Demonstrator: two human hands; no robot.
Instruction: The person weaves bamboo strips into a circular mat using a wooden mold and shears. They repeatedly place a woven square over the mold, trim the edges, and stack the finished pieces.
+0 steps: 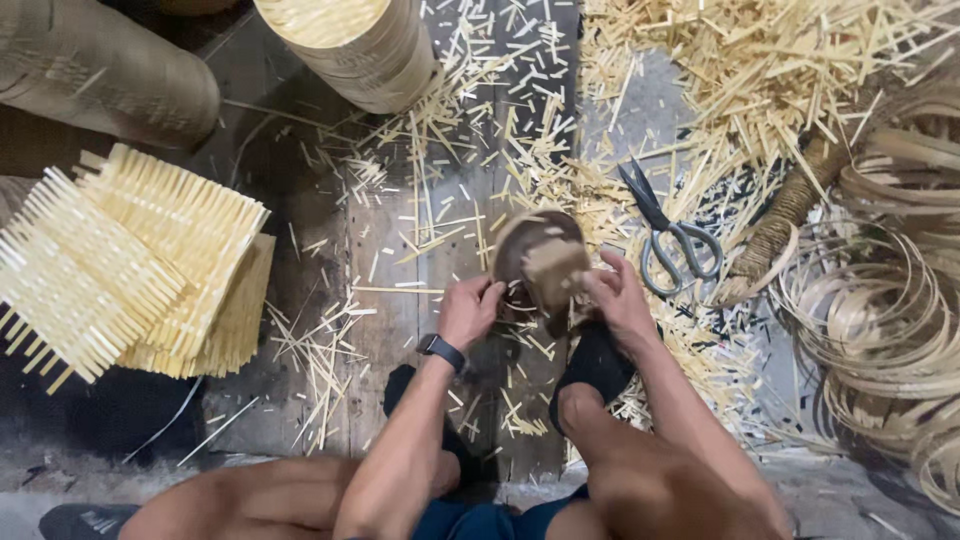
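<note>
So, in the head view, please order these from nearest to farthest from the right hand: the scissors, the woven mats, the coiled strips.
From the right hand:
1. Scissors, just beside it on its right.
2. Coiled strips, at the right edge.
3. Woven mats, far left, beyond the left hand.

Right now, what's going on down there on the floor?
A person sits on a plank floor strewn with pale bamboo offcuts. Both bare hands are on a rounded brown wooden block: the left hand grips its left side, the right hand its right. Grey-handled metal scissors lie untouched just right of the hands. A stack of square woven bamboo mats sits at left, coils of thin bamboo strip at right.
</note>
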